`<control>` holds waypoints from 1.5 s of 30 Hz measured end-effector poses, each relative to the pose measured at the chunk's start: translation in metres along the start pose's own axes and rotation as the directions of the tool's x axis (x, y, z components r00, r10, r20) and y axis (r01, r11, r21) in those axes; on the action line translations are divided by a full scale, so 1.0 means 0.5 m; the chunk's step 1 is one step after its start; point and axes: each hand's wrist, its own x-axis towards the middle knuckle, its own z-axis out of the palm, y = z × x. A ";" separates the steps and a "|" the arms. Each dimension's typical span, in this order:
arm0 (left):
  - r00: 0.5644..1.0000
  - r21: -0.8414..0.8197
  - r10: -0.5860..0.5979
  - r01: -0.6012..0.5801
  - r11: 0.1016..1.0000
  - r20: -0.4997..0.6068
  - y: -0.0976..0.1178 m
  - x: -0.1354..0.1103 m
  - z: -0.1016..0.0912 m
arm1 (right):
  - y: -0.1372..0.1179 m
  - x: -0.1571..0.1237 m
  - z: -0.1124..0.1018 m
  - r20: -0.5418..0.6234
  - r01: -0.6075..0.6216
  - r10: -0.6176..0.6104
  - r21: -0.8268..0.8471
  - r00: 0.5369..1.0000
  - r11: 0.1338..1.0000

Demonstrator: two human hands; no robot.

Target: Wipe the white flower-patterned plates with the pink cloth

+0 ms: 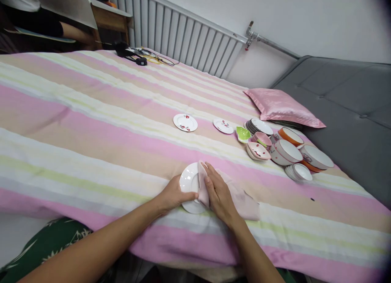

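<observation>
A white plate (190, 177) is held at the bed's near edge. My left hand (172, 195) grips its left side, thumb over the front and fingers behind. Against the plate's right side, my right hand (218, 193) presses a pale pink cloth (244, 201), whose loose end trails right over the bedspread. Farther back lie two flat white plates with red flowers, one plate (185, 122) straight ahead and another plate (223, 126) to its right.
On the striped bedspread (91, 132), right, stand a green leaf-shaped dish (243, 134), stacked plates (259, 127), bowls (287, 151) and small white bowls (299, 172). Behind are a pink pillow (284, 107), grey headboard (345, 91) and cables (152, 56). A seated person (39, 22) is far left.
</observation>
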 end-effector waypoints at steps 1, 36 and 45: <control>1.000 -0.013 -0.007 0.007 1.000 -0.005 0.000 0.000 -0.001 | 0.004 0.001 0.002 -0.011 0.003 -0.003 0.027 1.000 1.000; 1.000 0.037 0.010 -0.009 0.999 -0.005 -0.003 0.001 -0.001 | -0.014 -0.005 0.028 -0.164 0.189 -0.240 -0.279 0.957 0.942; 0.994 0.053 0.080 -0.083 0.995 0.071 0.003 -0.005 0.003 | -0.043 -0.014 0.024 0.089 0.439 -0.429 -0.203 0.899 0.875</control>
